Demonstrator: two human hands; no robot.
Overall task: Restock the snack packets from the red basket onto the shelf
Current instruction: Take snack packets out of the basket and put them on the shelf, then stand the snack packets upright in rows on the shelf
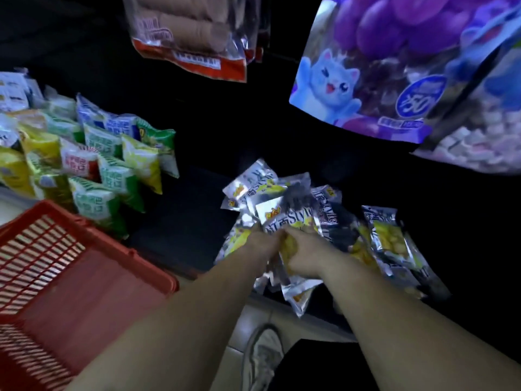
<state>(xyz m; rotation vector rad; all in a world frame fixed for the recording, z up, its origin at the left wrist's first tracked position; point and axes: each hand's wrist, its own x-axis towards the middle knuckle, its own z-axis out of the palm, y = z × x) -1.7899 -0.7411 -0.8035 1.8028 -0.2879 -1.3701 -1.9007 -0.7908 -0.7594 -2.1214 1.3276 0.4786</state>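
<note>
Snack packets [290, 213] (labels blurred) — both hands [284, 246] gripping, fingers buried.

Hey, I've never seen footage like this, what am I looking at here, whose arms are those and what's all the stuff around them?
This single picture comes from a camera worn on a person's head, looking down at their own bare arms. No machine is involved. The left hand and right hand are pressed together into a heap of silver snack packets on a dark shelf, both gripping packets. Left of them stand rows of green and yellow packets. The red basket sits at lower left; the part in view looks empty. Larger bags hang above: a purple cat bag and a red-edged bag. A shoe shows below.
</note>
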